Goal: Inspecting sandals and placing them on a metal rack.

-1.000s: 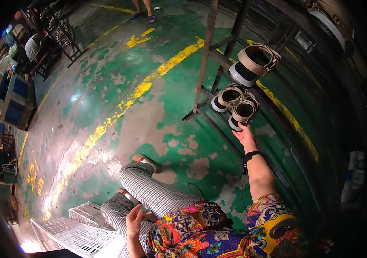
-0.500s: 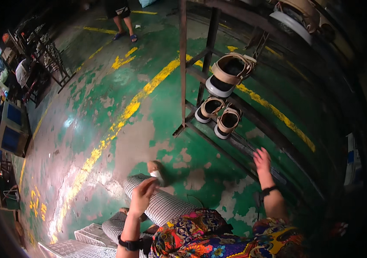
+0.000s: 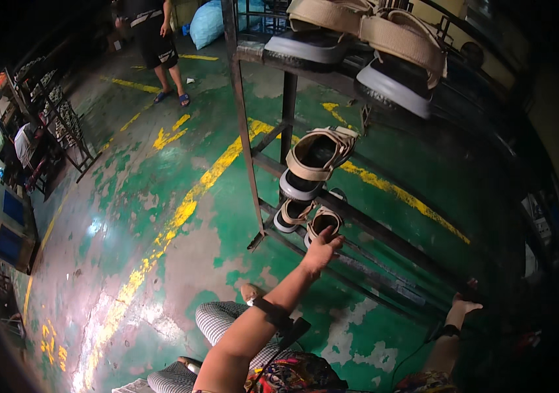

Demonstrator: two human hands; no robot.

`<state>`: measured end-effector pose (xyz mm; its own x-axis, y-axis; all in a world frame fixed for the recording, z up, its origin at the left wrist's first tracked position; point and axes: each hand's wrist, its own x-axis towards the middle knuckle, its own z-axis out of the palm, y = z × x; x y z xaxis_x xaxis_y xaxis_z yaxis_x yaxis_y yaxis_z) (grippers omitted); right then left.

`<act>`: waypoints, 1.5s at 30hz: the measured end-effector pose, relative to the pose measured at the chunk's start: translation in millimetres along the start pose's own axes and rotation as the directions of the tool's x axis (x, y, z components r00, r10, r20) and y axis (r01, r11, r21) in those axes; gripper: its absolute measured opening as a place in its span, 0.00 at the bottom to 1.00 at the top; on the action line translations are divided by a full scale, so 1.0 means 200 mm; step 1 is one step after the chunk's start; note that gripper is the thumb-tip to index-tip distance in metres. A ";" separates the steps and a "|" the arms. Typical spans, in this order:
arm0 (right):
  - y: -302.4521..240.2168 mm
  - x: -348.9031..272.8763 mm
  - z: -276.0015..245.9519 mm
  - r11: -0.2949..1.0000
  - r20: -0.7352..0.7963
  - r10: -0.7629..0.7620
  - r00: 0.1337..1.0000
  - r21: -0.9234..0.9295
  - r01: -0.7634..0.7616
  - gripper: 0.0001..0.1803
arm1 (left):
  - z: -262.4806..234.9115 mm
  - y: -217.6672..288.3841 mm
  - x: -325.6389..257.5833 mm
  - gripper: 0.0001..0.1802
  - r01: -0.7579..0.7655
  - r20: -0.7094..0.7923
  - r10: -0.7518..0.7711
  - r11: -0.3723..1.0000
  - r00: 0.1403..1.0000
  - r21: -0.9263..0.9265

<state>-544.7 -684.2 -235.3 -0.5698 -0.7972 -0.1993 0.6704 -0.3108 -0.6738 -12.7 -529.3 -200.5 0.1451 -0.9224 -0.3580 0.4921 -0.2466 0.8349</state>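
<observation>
My left hand reaches to the lowest bar of a dark metal rack. Its fingers are apart at the near edge of a beige-strapped sandal, overlapping it in view; whether they touch cannot be made out. A matching sandal stands just left of it. On the bar above is a larger-looking beige sandal. Off to the right, my right hand is low beside the rack, fingers stretched out and nothing visible in them.
Two more sandals, one left and one right, sit on the rack's top bar. A person stands at the back near a light-blue bag. Workbenches line the left side. Yellow lines mark the green floor.
My left hand has moved up and right from over my knee to the low sandal. My right hand has shifted right and down. The view has tilted up, showing more of the upper rack.
</observation>
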 end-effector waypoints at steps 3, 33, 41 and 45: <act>0.01 0.02 0.00 0.982 -0.031 -0.070 0.997 0.173 0.074 0.55 | 0.10 0.02 0.06 0.41 0.031 0.009 -0.030 0.993 0.999 -0.117; -0.42 -0.39 -0.42 0.996 -0.150 0.022 0.988 -0.084 -0.035 0.30 | -0.65 0.07 -0.63 0.17 -0.317 -0.403 0.178 0.896 0.898 -0.311; -0.21 -0.86 -0.26 0.991 -0.223 0.130 0.966 0.048 -0.122 0.22 | -1.09 0.09 -1.02 0.22 -0.475 -0.476 0.290 0.815 0.830 -0.332; -0.06 -1.17 -0.14 0.930 -0.261 0.360 0.896 0.026 -0.366 0.18 | -1.30 0.17 -1.13 0.23 -0.613 -0.529 0.401 0.723 0.748 -0.319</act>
<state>-432.7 -479.4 -201.7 -0.3932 -0.6906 -0.6070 0.8446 -0.0105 -0.5352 195.0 -252.8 -199.8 0.7602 -0.6311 -0.1547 0.5406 0.4822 0.6894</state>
